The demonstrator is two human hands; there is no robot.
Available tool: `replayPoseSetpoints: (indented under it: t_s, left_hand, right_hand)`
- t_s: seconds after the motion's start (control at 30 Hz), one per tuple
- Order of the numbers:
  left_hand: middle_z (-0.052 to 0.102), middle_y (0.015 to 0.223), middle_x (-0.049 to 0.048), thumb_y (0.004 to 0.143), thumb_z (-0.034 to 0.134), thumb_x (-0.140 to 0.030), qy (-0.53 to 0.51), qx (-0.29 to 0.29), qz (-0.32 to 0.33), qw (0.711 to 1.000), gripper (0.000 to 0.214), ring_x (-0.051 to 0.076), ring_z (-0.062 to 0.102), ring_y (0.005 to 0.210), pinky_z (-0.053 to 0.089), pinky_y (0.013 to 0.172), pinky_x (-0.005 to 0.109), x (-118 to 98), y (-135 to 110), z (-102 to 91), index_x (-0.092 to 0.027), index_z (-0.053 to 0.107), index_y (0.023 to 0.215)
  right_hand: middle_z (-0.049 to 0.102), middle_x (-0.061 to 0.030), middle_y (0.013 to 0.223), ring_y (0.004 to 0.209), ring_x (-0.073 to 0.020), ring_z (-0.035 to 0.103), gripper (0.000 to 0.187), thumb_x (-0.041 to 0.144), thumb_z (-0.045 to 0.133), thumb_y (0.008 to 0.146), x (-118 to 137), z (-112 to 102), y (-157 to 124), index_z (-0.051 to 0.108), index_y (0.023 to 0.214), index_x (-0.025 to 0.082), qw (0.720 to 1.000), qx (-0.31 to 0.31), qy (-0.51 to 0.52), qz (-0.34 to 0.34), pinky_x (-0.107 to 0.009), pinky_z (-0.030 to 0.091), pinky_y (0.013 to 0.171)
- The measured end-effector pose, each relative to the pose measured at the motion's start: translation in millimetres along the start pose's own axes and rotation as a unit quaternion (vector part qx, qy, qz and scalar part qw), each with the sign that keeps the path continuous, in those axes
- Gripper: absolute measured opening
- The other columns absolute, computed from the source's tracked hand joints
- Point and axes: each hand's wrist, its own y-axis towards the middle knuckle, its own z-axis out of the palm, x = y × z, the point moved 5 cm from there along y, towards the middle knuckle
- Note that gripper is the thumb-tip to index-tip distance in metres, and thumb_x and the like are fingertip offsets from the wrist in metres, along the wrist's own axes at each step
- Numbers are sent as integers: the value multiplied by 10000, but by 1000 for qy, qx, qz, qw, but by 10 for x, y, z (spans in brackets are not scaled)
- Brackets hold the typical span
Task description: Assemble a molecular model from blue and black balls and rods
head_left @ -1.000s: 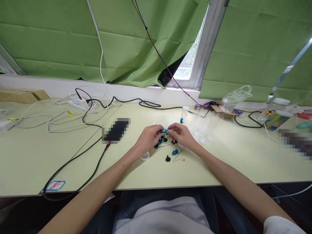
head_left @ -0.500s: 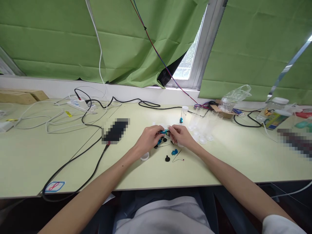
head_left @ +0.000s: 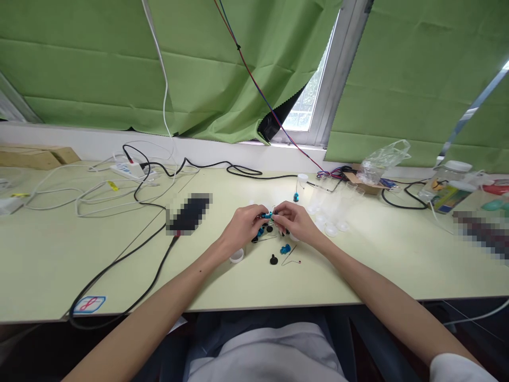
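My left hand [head_left: 247, 223] is closed, pinching a small blue part [head_left: 266, 215] with a black end. From the other side my right hand [head_left: 295, 218] meets it with closed fingertips; whether they hold a separate piece is hidden. On the table just below lie a loose blue part [head_left: 285, 249], a black round piece with a stem [head_left: 274, 259] and a bent thin wire with a red tip [head_left: 292, 261]. Under the hands, more blue and black pieces are partly covered. A white round cap [head_left: 237, 255] sits by my left wrist.
Clear plastic cups and domes [head_left: 331, 229] stand right of my hands, near an upright blue piece [head_left: 296, 197]. A pixelated dark object [head_left: 190, 214] with a black cable lies left. A power strip [head_left: 129, 170], a cardboard box [head_left: 368, 184] and a lidded jar [head_left: 449, 175] are farther back.
My right hand has shifted slightly left, its fingertips now closer to the blue part. The left hand keeps its pinch in nearly the same place.
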Motion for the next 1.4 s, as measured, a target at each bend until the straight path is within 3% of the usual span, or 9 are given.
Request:
replayPoseSetpoints:
  t_s: [0.3,0.5,0.6,0.73,0.9,1.3,1.4]
  left_hand:
    - [695,788,8,899,584,-184,-2,2,7,1000,54,145,607,671,459,638,266,-8,0,2,-200,636,900]
    - [704,815,7,897,578,-164,-6,-8,0,1000,77,144,619,688,463,651,262,8,2,-7,-203,639,923]
    - [703,809,5,894,575,-153,-5,-10,-1,1000,86,145,623,686,464,648,262,8,3,-11,-203,639,921]
    - [698,799,2,897,571,-146,-9,-3,0,1000,90,141,615,684,459,644,258,1,0,-2,-200,642,909]
    - [692,792,-3,901,573,-146,-19,-2,7,1000,87,132,607,672,455,633,247,-2,-8,9,-199,642,909]
    - [684,779,0,889,614,-163,-14,2,6,1000,42,134,591,662,447,624,253,18,-8,19,-191,643,901]
    - [687,785,-1,888,613,-157,-19,3,0,1000,49,132,592,667,449,634,253,21,-2,9,-191,644,903]
  right_hand:
    - [570,27,566,419,-115,503,345,530,586,894,-28,-7,-7,586,781,204,999,-5,-45,23,-259,406,420]
    - [632,-10,812,585,-146,620,362,479,673,837,-14,-17,3,599,1090,230,1000,-16,-21,-7,-284,521,515]
    - [639,-30,936,683,-162,662,377,433,715,810,14,-8,-4,581,1109,245,1000,-10,-8,-26,-294,548,573]
    - [665,-22,818,682,-169,646,234,394,674,859,39,12,-12,603,1007,227,999,3,-15,-45,-310,548,614]
    - [665,-3,689,598,-158,621,185,368,640,890,11,-5,-9,634,986,210,998,1,-48,-44,-310,537,622]
    - [546,38,518,473,-121,515,338,450,507,966,62,-15,-22,598,758,200,983,-1,-181,-39,-271,437,550]
    - [588,28,596,503,-123,541,267,443,541,949,35,-25,-12,621,866,202,985,-8,-170,-40,-275,459,567]
